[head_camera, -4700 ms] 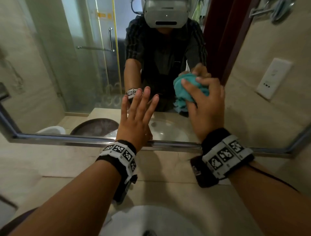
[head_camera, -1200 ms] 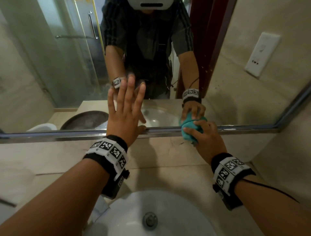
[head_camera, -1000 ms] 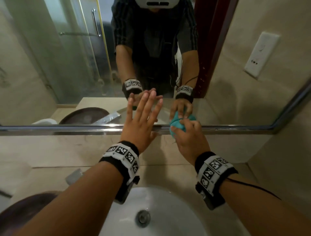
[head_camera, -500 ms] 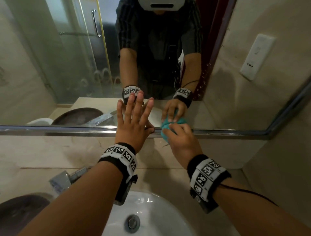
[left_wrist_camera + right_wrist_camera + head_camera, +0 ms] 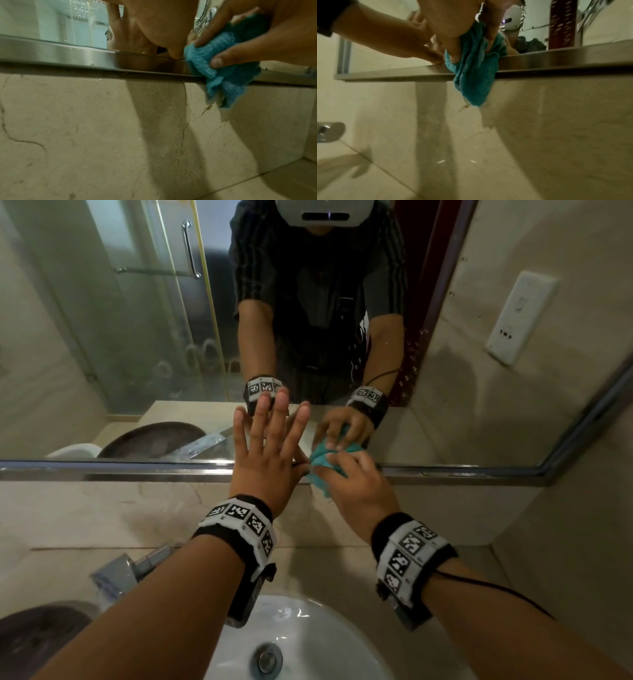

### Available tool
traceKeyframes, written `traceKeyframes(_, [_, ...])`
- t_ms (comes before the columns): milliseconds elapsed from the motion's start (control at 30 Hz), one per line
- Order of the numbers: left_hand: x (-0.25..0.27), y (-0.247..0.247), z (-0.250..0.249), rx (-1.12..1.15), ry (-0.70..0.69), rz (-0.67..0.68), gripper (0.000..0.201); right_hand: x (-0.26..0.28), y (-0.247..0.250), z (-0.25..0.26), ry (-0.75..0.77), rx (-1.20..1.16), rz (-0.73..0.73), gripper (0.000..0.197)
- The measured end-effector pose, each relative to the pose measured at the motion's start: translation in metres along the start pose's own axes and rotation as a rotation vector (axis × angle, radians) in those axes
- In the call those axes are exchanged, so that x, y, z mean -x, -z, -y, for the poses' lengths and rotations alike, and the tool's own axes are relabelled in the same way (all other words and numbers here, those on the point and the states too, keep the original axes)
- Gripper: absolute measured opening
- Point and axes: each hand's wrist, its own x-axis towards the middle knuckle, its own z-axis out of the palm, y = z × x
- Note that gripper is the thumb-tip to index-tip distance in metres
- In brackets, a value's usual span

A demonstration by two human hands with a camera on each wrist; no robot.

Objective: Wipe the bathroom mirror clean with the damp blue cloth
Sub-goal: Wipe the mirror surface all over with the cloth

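Observation:
The bathroom mirror [image 5: 479,412] fills the wall ahead, edged below by a steel frame [image 5: 120,467]. My right hand [image 5: 356,484] grips the bunched blue cloth [image 5: 322,460] and presses it onto the mirror's bottom edge. Part of the cloth [image 5: 474,86] hangs over the frame [image 5: 556,60] onto the tiled wall. My left hand [image 5: 270,453] lies flat on the glass with straight, spread fingers, its thumb next to the cloth [image 5: 223,75]. The left wrist view shows the right hand's fingers [image 5: 228,58] curled round the cloth at the frame [image 5: 68,54].
A white basin [image 5: 308,642] with its drain [image 5: 269,660] sits below my arms. A chrome tap [image 5: 126,573] stands at the left, and a dark round lid [image 5: 37,635] shows at the bottom left. A wall socket [image 5: 520,316] and a shower door handle [image 5: 190,248] appear reflected.
My right hand has slid the cloth left along the mirror's bottom frame, up to my left thumb. Earlier it held the cloth higher on the glass. The left hand stays flat on the mirror.

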Motion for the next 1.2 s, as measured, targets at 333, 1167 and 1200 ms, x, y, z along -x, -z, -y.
traceKeyframes(333, [0.0, 0.0, 0.0, 0.003, 0.009, 0.016, 0.105, 0.028, 0.013, -0.03, -0.245, 0.058, -0.04, 0.039])
traceKeyframes(1167, [0.004, 0.007, -0.005, 0.057, 0.028, 0.081, 0.104, 0.036, 0.025, -0.06, -0.12, -0.041, 0.074, 0.032])
traceKeyframes(1200, [0.004, 0.009, -0.006, 0.062, 0.033, 0.078, 0.104, 0.046, 0.033, -0.074, -0.149, -0.016, 0.062, 0.033])
